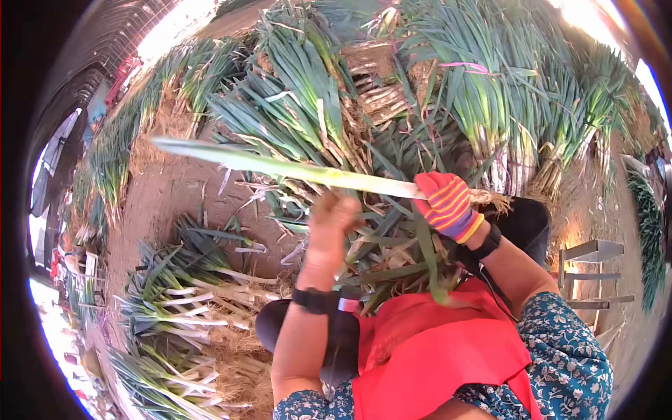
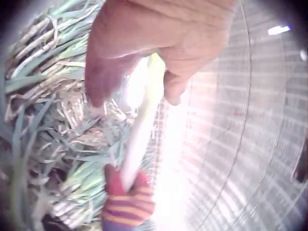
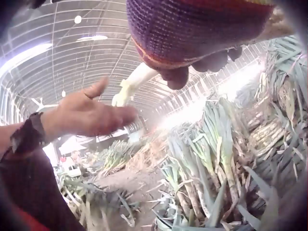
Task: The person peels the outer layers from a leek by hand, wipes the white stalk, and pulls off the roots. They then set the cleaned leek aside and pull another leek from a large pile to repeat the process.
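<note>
A long leek lies across the head view, green tip to the left and root end to the right. My right hand, in a striped fingertip-less glove, grips its white shaft close to the roots. Bare and blurred, my left hand is just under the middle of the leek. In the right wrist view its fingers are straight and its thumb stands apart. The left wrist view has the fingers and thumb on either side of the shaft.
Trimmed leeks lie in a pile at lower left. Tall leek bundles stand at the back, with another heap ahead. Loose leaves cover the lap's front. A metal stool stands at right.
</note>
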